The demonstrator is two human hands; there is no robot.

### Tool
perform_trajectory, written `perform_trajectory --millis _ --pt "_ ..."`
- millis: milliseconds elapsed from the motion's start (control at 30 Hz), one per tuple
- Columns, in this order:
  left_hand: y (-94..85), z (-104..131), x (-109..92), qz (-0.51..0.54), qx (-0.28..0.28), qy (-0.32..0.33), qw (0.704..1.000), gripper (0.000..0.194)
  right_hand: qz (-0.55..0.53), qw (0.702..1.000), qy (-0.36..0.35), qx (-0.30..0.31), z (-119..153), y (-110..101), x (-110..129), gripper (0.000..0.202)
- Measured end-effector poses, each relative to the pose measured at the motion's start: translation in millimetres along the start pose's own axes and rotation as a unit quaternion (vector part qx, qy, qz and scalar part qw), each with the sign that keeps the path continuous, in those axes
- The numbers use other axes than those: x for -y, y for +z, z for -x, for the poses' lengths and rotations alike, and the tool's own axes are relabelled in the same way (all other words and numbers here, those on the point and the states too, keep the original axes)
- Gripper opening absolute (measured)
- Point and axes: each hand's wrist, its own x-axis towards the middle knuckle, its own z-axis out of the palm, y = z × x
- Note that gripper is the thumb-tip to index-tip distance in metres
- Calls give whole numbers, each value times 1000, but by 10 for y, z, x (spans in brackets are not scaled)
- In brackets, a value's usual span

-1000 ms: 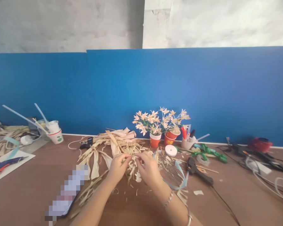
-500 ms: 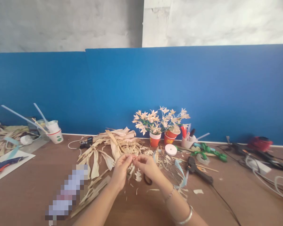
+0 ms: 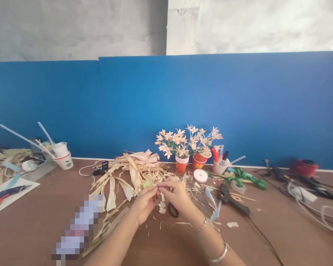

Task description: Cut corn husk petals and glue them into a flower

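Note:
My left hand (image 3: 144, 204) and my right hand (image 3: 176, 194) meet over the table, fingertips pinched together. Whatever lies between them is too small and too covered to name. Just behind the fingers spreads a heap of dry, pale husks (image 3: 134, 173). Small petal-shaped husk pieces (image 3: 162, 210) lie below my fingertips. A black loop that looks like a scissors handle (image 3: 173, 210) shows beside my right wrist, the rest of it hidden. Farther back, pale star-shaped flowers (image 3: 180, 137) stand in an orange-red paper cup (image 3: 181, 165).
To the right lie a black glue gun (image 3: 233, 201) with its cord, a white ribbon spool (image 3: 200, 176), a cup of tools (image 3: 218, 168) and green stems (image 3: 242, 175). A pixelated object (image 3: 77, 231) is at front left. White cups (image 3: 63, 160) stand farther left; a blue panel (image 3: 127, 103) rises behind.
My right hand's fingers have shifted slightly over the left fingertips, and the left hand has turned a little. A yellow-green patch now shows behind them. The things on the table stay put.

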Motion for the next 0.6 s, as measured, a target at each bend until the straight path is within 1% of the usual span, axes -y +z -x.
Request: perform_trajectory --millis 133,200,267,333,467,533,600 --pt "-21 18 -5 2 19 -41 999 12 33 999 -24 12 2 -29 -11 14" --pt "-26 23 -6 -24 29 -37 999 12 36 999 -24 11 -1 -38 -8 12" --pt "-22 25 -8 -67 35 -10 997 14 30 1000 -9 -1 -6 -38 -12 13" --pt "-7 28 -10 -127 29 30 991 16 24 1000 8 -10 -12 -33 -28 13" --pt "59 46 -6 -238 -1 98 966 18 56 998 12 -8 -21 -38 -70 12" --pt "96 55 6 -248 -5 111 962 14 85 996 5 -1 -22 -55 -80 10" --pt "114 54 27 -242 -3 117 963 18 113 994 -5 8 -19 -77 -74 10"
